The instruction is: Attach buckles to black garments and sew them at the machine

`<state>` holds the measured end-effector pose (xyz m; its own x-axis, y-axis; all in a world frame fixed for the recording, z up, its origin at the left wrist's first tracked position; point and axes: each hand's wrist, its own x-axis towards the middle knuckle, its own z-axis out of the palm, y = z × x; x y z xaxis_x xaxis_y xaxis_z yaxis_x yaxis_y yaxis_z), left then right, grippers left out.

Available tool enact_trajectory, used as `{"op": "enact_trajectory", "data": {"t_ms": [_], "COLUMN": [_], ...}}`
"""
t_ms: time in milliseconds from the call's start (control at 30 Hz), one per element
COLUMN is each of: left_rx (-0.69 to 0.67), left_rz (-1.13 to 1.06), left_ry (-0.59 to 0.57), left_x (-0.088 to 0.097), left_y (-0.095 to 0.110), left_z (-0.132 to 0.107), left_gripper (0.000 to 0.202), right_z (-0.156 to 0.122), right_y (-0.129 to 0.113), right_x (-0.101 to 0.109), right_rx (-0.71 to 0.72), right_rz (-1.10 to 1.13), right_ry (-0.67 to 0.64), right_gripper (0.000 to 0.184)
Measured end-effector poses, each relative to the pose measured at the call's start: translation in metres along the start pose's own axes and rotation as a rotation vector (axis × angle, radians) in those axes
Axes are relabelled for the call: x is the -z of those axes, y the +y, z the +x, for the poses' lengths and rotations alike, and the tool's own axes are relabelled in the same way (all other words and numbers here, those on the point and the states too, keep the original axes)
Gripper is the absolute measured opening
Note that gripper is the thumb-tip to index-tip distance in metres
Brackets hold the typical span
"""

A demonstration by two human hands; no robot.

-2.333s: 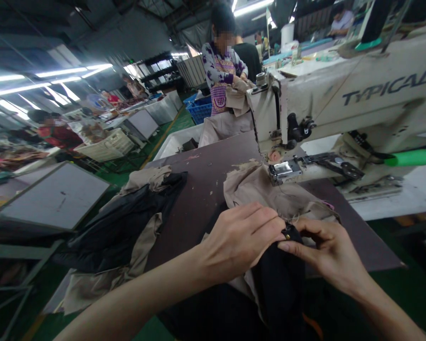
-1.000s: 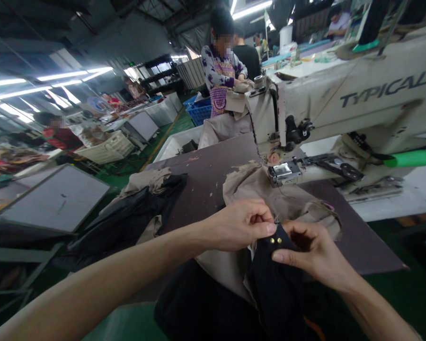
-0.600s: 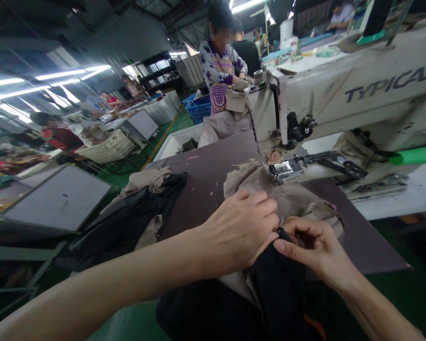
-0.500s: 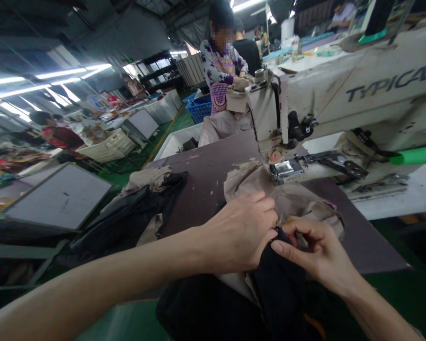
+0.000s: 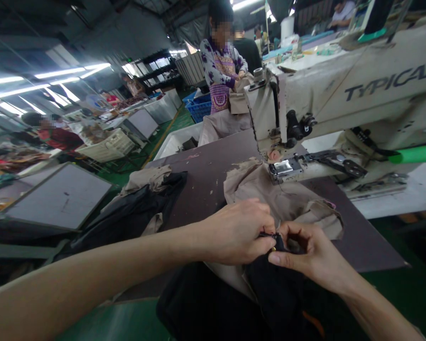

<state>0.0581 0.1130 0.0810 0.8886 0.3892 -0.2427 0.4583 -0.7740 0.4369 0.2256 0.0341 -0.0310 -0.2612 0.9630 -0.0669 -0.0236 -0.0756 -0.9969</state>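
Observation:
Black fabric [image 5: 280,279] hangs down toward my lap, its upper edge bunched between both hands. My left hand [image 5: 241,232] is closed, pinching that edge between thumb and fingers. Close beside it, my right hand [image 5: 305,251] grips the same edge, thumb on the near side and fingers curled behind. A small gold-coloured spot shows at the pinched edge, too small to name. Beige fabric [image 5: 259,184] lies just beyond my hands, joined or lying close to the black; I cannot tell which. It reaches under the sewing machine's [image 5: 286,168] metal plate.
The machine's arm [image 5: 362,85] extends across the right. Another black and beige garment [image 5: 142,203] lies on the left of the brown tabletop [image 5: 202,166]. Behind the table stands a white bin [image 5: 177,139]. A co-worker [image 5: 220,66] handles beige fabric beyond the machine.
Both hands have shifted slightly downward with the black fabric's edge, and more of the edge shows between the fingers. The co-worker's hands have moved a little.

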Motion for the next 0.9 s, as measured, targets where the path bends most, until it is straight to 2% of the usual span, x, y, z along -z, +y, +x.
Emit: {"op": "enact_trajectory", "data": {"t_ms": [133,233,367,467,567,767,900], "left_rx": [-0.02,-0.038,-0.23,-0.336,-0.375,-0.434,-0.459], "left_rz": [0.102,0.263,0.432,0.472,0.482,0.524,0.539], "left_ry": [0.055,0.135,0.291,0.408,0.485,0.6,0.681], "left_x": [-0.01,-0.021,-0.034,-0.043,-0.049,-0.056,-0.06], "left_y": [0.004,0.006,0.001,-0.006,-0.012,-0.013,-0.008], "left_z": [-0.004,-0.009,-0.019,-0.024,-0.027,-0.029,-0.032], "left_gripper": [0.008,0.01,0.009,0.013,0.013,0.016,0.017], "right_z": [-0.001,-0.001,-0.004,-0.008,-0.01,-0.008,-0.014], "right_y": [0.001,0.003,0.006,0.008,0.006,0.0,0.003], "right_x": [-0.001,0.004,0.013,0.017,0.017,0.011,0.005], "right_rx": [-0.018,0.024,0.061,0.101,0.147,0.229,0.321], "right_rz": [0.066,0.245,0.51,0.387,0.168,-0.106,-0.145], "right_ry": [0.02,-0.014,-0.146,-0.099,-0.025,0.093,0.226], "right_gripper": [0.035,0.037,0.039,0.031,0.029,0.017,0.015]}}
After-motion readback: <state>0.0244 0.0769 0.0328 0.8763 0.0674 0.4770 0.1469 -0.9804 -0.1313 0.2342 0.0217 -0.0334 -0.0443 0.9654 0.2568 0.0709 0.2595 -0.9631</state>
